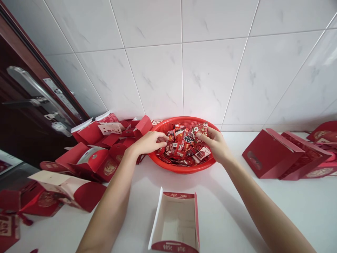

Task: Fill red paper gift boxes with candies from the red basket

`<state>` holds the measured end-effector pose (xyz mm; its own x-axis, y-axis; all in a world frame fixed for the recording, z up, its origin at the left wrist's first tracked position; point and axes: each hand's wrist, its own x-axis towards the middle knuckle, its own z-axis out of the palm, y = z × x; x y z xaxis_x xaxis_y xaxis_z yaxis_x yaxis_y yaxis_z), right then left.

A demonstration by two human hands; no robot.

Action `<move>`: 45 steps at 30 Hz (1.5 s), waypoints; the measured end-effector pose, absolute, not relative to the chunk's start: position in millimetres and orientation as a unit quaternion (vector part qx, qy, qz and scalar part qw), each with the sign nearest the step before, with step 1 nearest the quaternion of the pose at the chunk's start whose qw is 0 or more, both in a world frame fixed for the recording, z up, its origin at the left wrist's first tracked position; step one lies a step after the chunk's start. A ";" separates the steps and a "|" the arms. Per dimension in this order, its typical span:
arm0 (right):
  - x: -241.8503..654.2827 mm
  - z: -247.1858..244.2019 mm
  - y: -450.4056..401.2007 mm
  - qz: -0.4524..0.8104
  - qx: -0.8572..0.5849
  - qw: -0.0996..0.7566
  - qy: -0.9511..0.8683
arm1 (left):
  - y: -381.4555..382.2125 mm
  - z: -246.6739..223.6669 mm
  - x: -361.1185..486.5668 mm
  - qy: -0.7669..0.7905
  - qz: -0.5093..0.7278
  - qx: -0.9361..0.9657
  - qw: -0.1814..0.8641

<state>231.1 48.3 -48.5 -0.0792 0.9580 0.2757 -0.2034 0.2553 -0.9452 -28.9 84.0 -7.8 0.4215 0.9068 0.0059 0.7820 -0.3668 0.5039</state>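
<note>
A red plastic basket (181, 169) holds many small red-wrapped candies (181, 146). My right hand (214, 142) is at the basket's right side, thumb and fingers closed on a red patterned candy packet (200, 130) with white flowers. Over the left rim reaches my left hand (154, 142), its fingers loosely curved and thumb apart, beside the candies; nothing shows in it. Nearer to me, between my forearms, stands an open red carton (197, 221) with a pale, bare inside.
Several red gift boxes (91, 161) crowd the left side of the white table (223, 218). More red boxes (271, 153) stand at the right. A tiled wall (210, 77) runs behind, and a dark door with a metal handle (39, 91) is at far left.
</note>
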 end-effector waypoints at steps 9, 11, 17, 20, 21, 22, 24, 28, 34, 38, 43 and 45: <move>230.6 -49.4 49.2 0.497 -0.344 0.584 -0.541 | 76.7 -10.4 -14.2 0.509 -0.009 0.822 0.255; 230.7 -49.1 48.9 0.500 -0.343 0.583 -0.542 | 80.6 -14.9 -14.3 0.517 0.004 0.818 0.253; 230.6 -47.5 47.4 0.496 -0.349 0.582 -0.542 | 90.3 -20.1 -25.4 0.472 0.089 0.838 0.261; 230.5 -47.5 47.6 0.493 -0.351 0.582 -0.543 | 93.6 -22.2 -26.5 0.467 0.139 0.834 0.258; 230.5 -47.6 47.7 0.492 -0.352 0.582 -0.543 | 94.5 -23.1 -25.9 0.466 0.155 0.833 0.256; 230.5 -47.8 47.8 0.491 -0.353 0.582 -0.544 | 95.3 -24.1 -25.1 0.464 0.170 0.831 0.255; 230.5 -48.1 48.0 0.490 -0.353 0.582 -0.544 | 96.8 -26.3 -23.2 0.456 0.199 0.828 0.258; 230.3 -48.3 48.4 0.496 -0.349 0.584 -0.539 | 98.7 -30.0 -19.9 0.437 0.266 0.811 0.283; 230.0 -47.8 48.0 0.495 -0.349 0.588 -0.536 | 97.6 -30.7 -15.1 0.426 0.302 0.789 0.325; 230.5 -47.7 47.8 0.493 -0.353 0.583 -0.541 | 95.8 -30.1 -11.7 0.426 0.304 0.779 0.345; 230.8 -48.4 48.7 0.493 -0.356 0.585 -0.537 | 91.8 -28.5 -7.3 0.419 0.297 0.770 0.378; 230.7 -48.7 49.0 0.493 -0.355 0.590 -0.532 | 89.9 -27.8 -5.3 0.417 0.296 0.765 0.392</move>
